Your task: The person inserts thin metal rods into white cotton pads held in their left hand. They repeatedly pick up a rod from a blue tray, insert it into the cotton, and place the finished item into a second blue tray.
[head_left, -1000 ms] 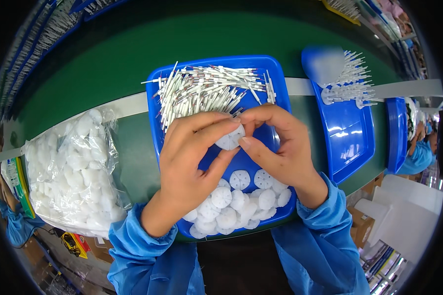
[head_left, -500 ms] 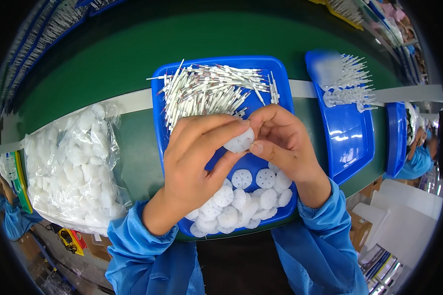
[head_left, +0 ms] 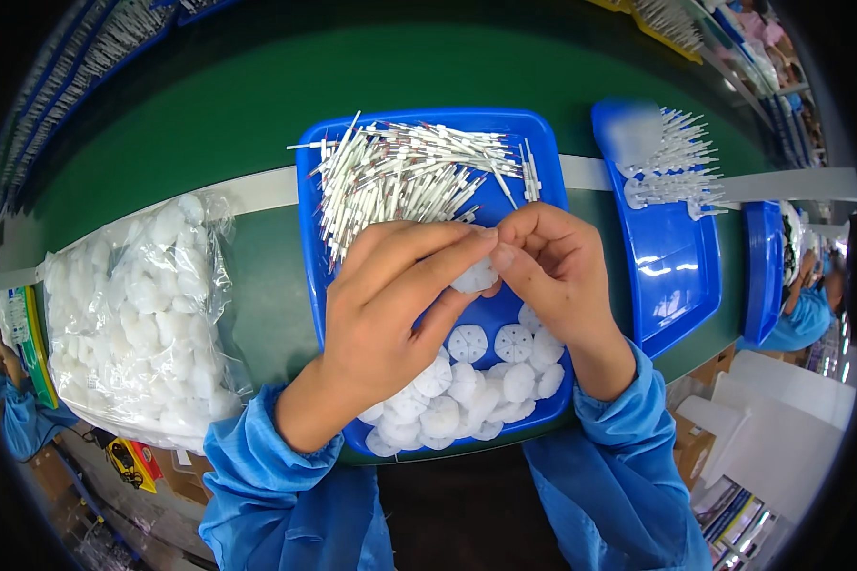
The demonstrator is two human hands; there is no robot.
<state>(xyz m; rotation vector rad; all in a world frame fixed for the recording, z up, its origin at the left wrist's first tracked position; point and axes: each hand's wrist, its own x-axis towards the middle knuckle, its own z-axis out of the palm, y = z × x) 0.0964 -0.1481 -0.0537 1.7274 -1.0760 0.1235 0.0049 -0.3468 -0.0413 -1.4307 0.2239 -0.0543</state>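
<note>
hands have drawn closer: left hand (head_left: 390, 305) and right hand (head_left: 552, 271) now pinch one round white plastic disc (head_left: 474, 277) together over the blue plastic tray (head_left: 543, 133), both grips closed on it, fitting likely underway.

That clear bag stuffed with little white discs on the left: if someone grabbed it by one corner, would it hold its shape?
Probably not. The clear bag is thin, wrinkled film that sags around its load, so it would likely droop and shift. The white discs inside look small and loose, so they would probably slide to the low end. It seems light for its bulk, though that is hard to tell.
</note>
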